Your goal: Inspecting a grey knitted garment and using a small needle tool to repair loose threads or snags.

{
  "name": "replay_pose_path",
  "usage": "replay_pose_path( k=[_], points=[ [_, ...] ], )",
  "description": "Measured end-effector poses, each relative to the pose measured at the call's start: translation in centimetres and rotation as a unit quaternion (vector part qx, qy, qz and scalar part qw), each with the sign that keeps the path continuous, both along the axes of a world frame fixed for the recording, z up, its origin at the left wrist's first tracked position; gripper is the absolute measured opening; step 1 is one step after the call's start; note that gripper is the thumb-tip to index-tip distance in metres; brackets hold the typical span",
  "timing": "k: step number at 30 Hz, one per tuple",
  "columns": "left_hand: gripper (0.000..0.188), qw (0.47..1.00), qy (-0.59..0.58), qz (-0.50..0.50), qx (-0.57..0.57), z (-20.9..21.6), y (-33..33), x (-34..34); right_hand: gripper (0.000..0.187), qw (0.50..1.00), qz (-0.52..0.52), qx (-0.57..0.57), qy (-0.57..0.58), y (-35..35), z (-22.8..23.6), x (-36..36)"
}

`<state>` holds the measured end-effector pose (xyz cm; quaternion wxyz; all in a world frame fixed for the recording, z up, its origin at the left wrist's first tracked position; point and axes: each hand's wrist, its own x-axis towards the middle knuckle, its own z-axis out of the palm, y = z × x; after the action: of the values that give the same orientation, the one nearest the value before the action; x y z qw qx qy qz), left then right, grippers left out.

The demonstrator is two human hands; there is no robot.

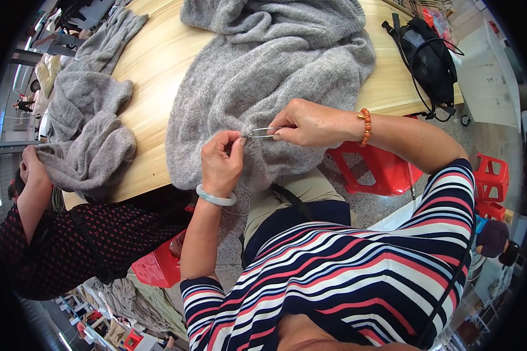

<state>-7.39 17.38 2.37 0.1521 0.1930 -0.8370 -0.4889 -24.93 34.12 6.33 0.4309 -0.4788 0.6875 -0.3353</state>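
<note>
A grey knitted garment (216, 88) lies in folds across the table in front of me, its near edge hanging toward my lap. My left hand (222, 161) is closed, thumb and fingertips pinching a small bit of the knit. In my right hand (301, 124) is a pair of slim metal tweezers (262, 133), gripped between thumb and fingers. Their tips point left and meet the knit right beside my left fingertips. What exactly lies between the tips is too small to make out.
The light wooden table (152, 58) carries another grey knit (91, 105) at the left, held by a co-worker's hand (34, 169). A black bag (427, 64) with straps lies at the right edge. Red stools (375, 169) stand below; a white bin (489, 76) is at far right.
</note>
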Motion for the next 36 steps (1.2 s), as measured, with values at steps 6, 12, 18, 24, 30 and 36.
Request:
replay_pose_path(
  k=[6,12,18,24,30,36],
  points=[
    [0.006,0.999,0.029,0.034,-0.015,-0.5,-0.4,-0.6,0.027,0.999,-0.01,0.013,-0.04,-0.9,-0.2,-0.8],
    [0.004,0.99,0.045,0.053,-0.123,-1.1,-0.5,-0.8,0.016,0.985,-0.056,-0.139,0.084,-0.9,-2.9,1.0],
    [0.003,0.988,0.107,0.065,-0.086,-2.1,-0.6,-0.3,0.013,0.958,-0.023,-0.108,0.265,-0.9,-0.9,2.2],
    [0.004,0.991,0.065,0.069,0.091,-3.1,-1.2,-0.1,0.023,0.981,-0.058,0.046,-0.177,-1.5,-1.2,0.8],
    [0.006,0.999,-0.039,-0.004,0.025,-1.9,-1.7,0.0,0.023,0.982,-0.064,0.035,-0.174,-0.2,-2.4,1.1],
    [0.009,0.983,0.019,0.031,0.179,-1.1,-0.8,-0.1,0.025,0.993,-0.06,-0.024,-0.096,0.0,-2.8,1.3]
  ],
)
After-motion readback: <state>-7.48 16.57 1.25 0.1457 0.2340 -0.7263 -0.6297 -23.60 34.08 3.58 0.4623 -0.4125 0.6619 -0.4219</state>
